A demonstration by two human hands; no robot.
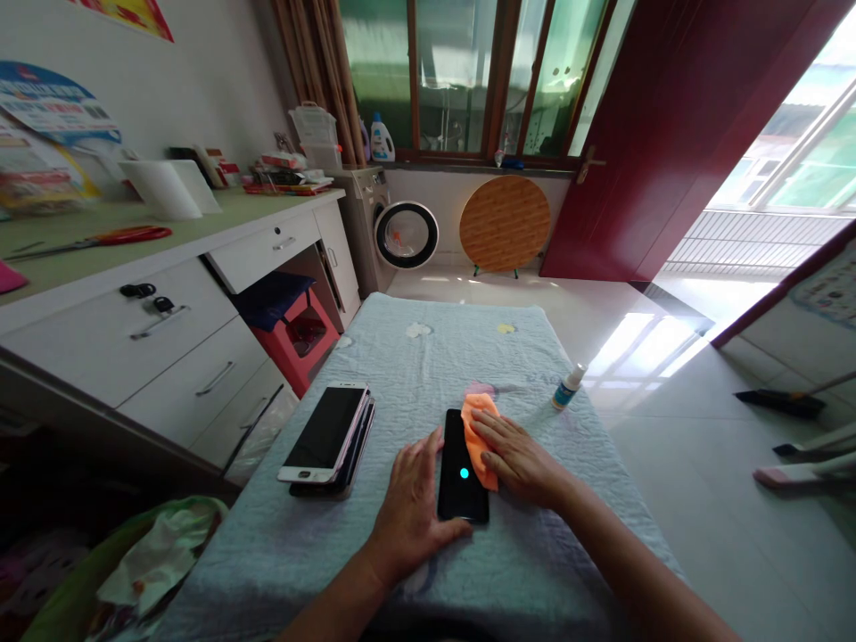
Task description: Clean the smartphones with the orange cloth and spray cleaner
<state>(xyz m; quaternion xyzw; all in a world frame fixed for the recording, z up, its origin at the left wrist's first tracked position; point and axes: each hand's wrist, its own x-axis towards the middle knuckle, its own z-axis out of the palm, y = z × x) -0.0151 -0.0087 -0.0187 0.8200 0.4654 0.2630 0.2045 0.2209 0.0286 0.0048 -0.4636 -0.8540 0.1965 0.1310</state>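
Note:
A black smartphone [453, 464] lies face up on the cloth-covered table, a small cyan dot showing on its dark screen. My left hand [411, 504] steadies it, fingers along the left edge and thumb at the bottom edge. Under the fingers of my right hand [518, 455] is an orange cloth [479, 428], pressed over the phone's right side and partly hidden by the hand. Several stacked phones [327, 437] lie to the left, a white-framed one on top. Toward the right edge stands a small spray bottle [568, 389] with a white cap.
A light blue patterned cloth [455, 348] covers the table. On the left are a desk with drawers [180, 357] and a red stool [300, 343]. A bin [140, 562] stands at lower left. Behind are a washing machine with its door open [407, 234] and a round wooden tabletop [505, 223].

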